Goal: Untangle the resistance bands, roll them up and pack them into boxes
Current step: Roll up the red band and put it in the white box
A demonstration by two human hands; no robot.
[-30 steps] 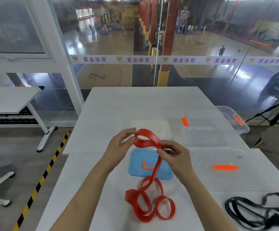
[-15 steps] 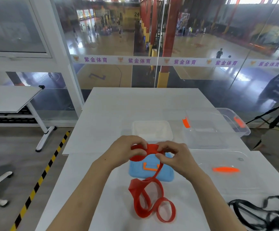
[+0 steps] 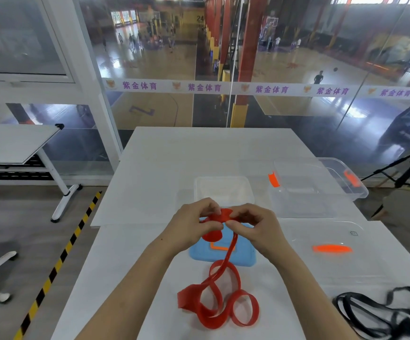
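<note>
On the near edge of the white surface point(image 3: 150, 278), the loose loops of one red resistance band point(image 3: 217, 307) lay in slack coils, while one black resistance band point(image 3: 380, 312) sat tangled at the near right, untouched. Above the coils, the left hand point(image 3: 194, 224) and the right hand point(image 3: 255, 227) were held close together, fingers pinched narrow on the band's upper end, where a small roll appeared to be starting; a single strand ran down from the grip to the coils. To do this step well, the roll would likely need to be kept tight and flat, with the hanging strand fed in untwisted so the loops below do not knot. Beneath the hands lay one blue lid point(image 3: 223, 253); to its right, one clear lid point(image 3: 331, 256) with an orange clip. Farther off stood two boxes: a small clear box point(image 3: 223, 190) behind the hands and a larger clear box point(image 3: 316, 190) with two orange latches at far right. Both boxes looked empty.
</note>
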